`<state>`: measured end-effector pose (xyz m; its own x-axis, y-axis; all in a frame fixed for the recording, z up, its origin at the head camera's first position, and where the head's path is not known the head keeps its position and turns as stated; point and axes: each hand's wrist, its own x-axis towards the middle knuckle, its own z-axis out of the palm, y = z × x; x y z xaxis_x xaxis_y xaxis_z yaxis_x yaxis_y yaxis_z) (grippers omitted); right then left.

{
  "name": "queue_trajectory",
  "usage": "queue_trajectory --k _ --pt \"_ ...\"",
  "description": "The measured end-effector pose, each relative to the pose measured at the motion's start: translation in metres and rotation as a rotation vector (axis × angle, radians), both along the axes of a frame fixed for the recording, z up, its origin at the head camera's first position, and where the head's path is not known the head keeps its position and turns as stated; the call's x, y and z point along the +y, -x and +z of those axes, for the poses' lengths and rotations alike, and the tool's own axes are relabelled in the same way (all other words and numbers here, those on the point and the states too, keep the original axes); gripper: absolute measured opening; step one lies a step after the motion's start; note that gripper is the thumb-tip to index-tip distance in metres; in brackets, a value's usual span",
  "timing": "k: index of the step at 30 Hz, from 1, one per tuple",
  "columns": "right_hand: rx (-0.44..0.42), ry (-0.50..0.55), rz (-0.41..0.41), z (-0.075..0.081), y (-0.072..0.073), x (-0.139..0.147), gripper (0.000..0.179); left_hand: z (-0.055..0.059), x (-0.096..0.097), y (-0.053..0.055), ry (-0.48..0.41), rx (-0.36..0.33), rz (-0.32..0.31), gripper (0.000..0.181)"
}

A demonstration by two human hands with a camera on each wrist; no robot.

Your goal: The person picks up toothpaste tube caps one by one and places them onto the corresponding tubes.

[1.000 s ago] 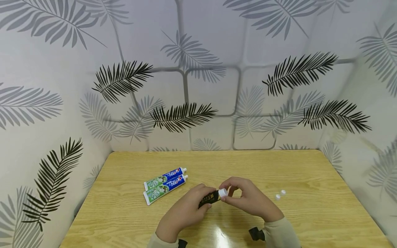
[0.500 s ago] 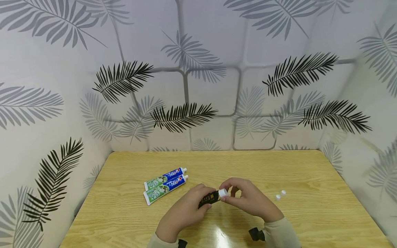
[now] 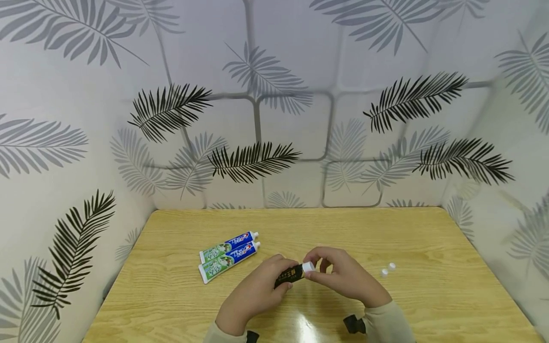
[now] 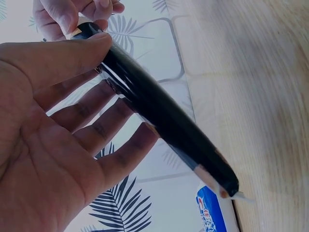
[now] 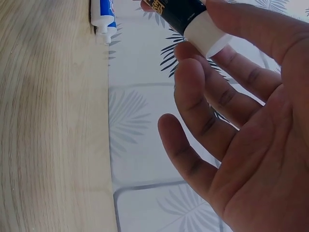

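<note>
A black tube (image 4: 159, 108) with gold lettering and a white screw cap (image 3: 308, 267) is held above the table. My left hand (image 3: 261, 290) grips the tube's body, thumb on one side and fingers along the other. The thumb and index finger of my right hand (image 3: 336, 274) pinch the white cap, which sits on the tube's end. In the right wrist view the other fingers of that hand spread loosely below the cap (image 5: 207, 35). The tube's flat end (image 4: 231, 188) points down and away from the left palm.
Two blue and green toothpaste tubes (image 3: 229, 262) without caps lie side by side, left of the hands. Two small white caps (image 3: 384, 272) sit on the wooden table (image 3: 429, 305) to the right. A leaf-patterned wall covering (image 3: 291, 128) rises behind the table.
Almost nothing differs. Both hands stay at the same place on the black tube and its cap, with only a very slight shift of the right hand.
</note>
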<state>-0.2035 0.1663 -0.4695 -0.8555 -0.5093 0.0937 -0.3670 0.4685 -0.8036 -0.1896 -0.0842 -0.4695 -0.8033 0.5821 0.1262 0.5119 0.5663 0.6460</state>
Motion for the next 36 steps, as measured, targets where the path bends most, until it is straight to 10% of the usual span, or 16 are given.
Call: queue_trajectory --k 36 --pt "0.023 -0.025 -0.008 -0.0009 -0.0005 0.0026 0.017 -0.0016 -0.0029 -0.0002 0.055 -0.033 -0.032 0.035"
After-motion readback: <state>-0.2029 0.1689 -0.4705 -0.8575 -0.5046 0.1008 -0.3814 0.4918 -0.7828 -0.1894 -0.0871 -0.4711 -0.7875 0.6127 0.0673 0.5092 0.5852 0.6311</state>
